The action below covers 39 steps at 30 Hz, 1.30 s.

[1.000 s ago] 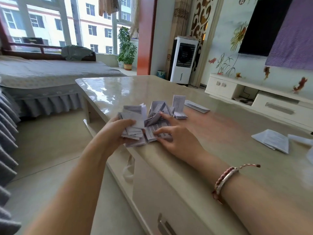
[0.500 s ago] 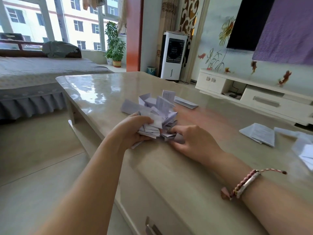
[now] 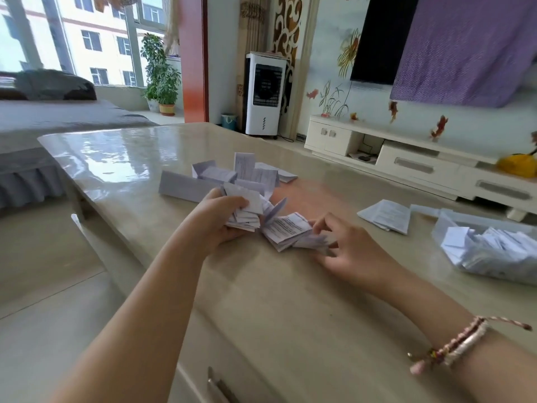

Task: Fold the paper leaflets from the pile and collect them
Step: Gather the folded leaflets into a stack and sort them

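Note:
My left hand (image 3: 216,221) grips a bunch of small folded white leaflets (image 3: 247,207) just above the beige table (image 3: 261,286). Right beside it my right hand (image 3: 347,248) pinches another stack of folded leaflets (image 3: 287,229) that lies on the tabletop. Behind both hands lie several more folded leaflets (image 3: 247,174) in a loose heap, with a longer folded sheet (image 3: 181,186) at its left. A clear plastic box (image 3: 491,248) at the right holds many folded leaflets.
Unfolded printed leaflets (image 3: 386,216) lie flat on the table between my right hand and the box. The table's left edge (image 3: 87,199) drops to the tiled floor. A drawer handle (image 3: 218,385) shows on the table's front.
The view has swung right, bringing the plastic box into sight. My right hand has drawn a stack of folded leaflets away from the left hand's bunch, toward the right.

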Each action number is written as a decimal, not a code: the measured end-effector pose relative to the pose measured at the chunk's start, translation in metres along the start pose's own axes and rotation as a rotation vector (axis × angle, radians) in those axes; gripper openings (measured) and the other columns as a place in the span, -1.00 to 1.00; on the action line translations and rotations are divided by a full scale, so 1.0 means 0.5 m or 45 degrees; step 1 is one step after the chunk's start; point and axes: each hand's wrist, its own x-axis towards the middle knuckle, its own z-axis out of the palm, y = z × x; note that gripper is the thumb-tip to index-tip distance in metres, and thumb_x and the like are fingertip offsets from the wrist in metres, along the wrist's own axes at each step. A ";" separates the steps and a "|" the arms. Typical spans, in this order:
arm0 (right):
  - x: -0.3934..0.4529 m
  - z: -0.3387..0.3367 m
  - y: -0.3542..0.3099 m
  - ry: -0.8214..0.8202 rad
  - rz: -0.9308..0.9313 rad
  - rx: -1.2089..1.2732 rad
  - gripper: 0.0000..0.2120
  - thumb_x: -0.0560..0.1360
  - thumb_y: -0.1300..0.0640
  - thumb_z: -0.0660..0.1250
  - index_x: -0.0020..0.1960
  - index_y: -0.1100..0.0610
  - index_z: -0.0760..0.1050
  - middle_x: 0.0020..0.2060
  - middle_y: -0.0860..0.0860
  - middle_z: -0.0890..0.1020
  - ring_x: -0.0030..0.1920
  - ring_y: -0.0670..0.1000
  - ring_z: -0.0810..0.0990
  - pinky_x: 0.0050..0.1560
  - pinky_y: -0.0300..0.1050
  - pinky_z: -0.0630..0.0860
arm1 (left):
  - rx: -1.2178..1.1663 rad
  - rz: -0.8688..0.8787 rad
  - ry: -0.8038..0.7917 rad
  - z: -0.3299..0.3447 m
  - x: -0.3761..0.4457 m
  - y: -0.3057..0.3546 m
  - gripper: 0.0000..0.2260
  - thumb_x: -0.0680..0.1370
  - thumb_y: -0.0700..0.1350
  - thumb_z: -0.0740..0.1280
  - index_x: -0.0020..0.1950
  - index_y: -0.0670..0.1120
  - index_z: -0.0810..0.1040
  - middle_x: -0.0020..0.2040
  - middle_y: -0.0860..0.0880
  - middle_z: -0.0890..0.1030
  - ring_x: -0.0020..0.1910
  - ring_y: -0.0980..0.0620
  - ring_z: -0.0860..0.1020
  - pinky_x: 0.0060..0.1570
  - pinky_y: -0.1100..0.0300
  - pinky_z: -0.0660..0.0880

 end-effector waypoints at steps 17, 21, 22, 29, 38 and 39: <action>-0.059 -0.056 -0.106 0.205 -0.027 0.914 -0.97 0.49 0.30 0.37 -0.11 0.28 0.56 -0.37 0.06 0.63 -0.36 -0.06 0.59 -0.42 -0.19 0.46 | 0.033 0.039 -0.471 0.054 -0.184 -0.039 -0.63 0.59 -0.25 0.22 0.39 0.00 0.40 0.03 -0.16 0.68 -0.02 -0.13 0.67 -0.07 0.04 0.61; -0.057 -0.053 -0.085 0.084 0.047 0.863 -0.92 0.51 0.26 0.36 -0.06 0.28 0.58 -0.40 0.01 0.58 -0.40 -0.11 0.49 -0.37 -0.22 0.37 | -0.006 -0.015 -0.621 0.052 -0.180 -0.038 -0.57 0.60 -0.23 0.20 0.45 0.05 0.33 0.09 -0.19 0.66 0.05 -0.19 0.65 -0.11 0.05 0.62; -0.056 -0.056 -0.081 0.085 0.047 0.852 -0.92 0.51 0.26 0.36 -0.06 0.29 0.58 -0.42 -0.02 0.57 -0.41 -0.12 0.47 -0.37 -0.23 0.36 | -0.022 -0.035 -0.634 0.053 -0.179 -0.038 -0.57 0.60 -0.22 0.20 0.45 0.04 0.33 0.09 -0.20 0.66 0.04 -0.20 0.65 -0.13 0.05 0.62; -0.058 -0.061 -0.085 -0.024 0.030 0.735 -0.92 0.51 0.25 0.38 -0.05 0.27 0.61 -0.32 0.04 0.61 -0.32 -0.09 0.47 -0.27 -0.28 0.35 | -0.022 -0.091 -0.597 0.038 -0.183 -0.034 -0.74 0.60 -0.22 0.16 0.25 -0.13 0.52 0.02 -0.24 0.67 -0.01 -0.17 0.67 0.01 -0.05 0.58; -0.056 -0.033 -0.109 -0.101 -0.012 0.670 -0.90 0.46 0.23 0.44 -0.03 0.19 0.61 -0.28 0.08 0.63 -0.31 -0.10 0.51 -0.29 -0.33 0.44 | 0.077 -0.079 -0.590 0.009 -0.195 -0.042 -0.68 0.50 -0.21 0.34 0.26 -0.14 0.52 0.04 -0.24 0.66 -0.07 -0.11 0.66 -0.06 0.00 0.63; -0.050 -0.028 -0.104 -0.029 -0.015 0.598 -0.85 0.44 0.20 0.46 0.01 0.11 0.60 -0.23 0.00 0.65 -0.27 -0.13 0.54 -0.25 -0.37 0.42 | 0.076 -0.087 -0.572 0.004 -0.194 -0.041 -0.71 0.52 -0.24 0.32 0.25 -0.16 0.52 0.02 -0.26 0.66 -0.07 -0.13 0.66 -0.07 0.01 0.63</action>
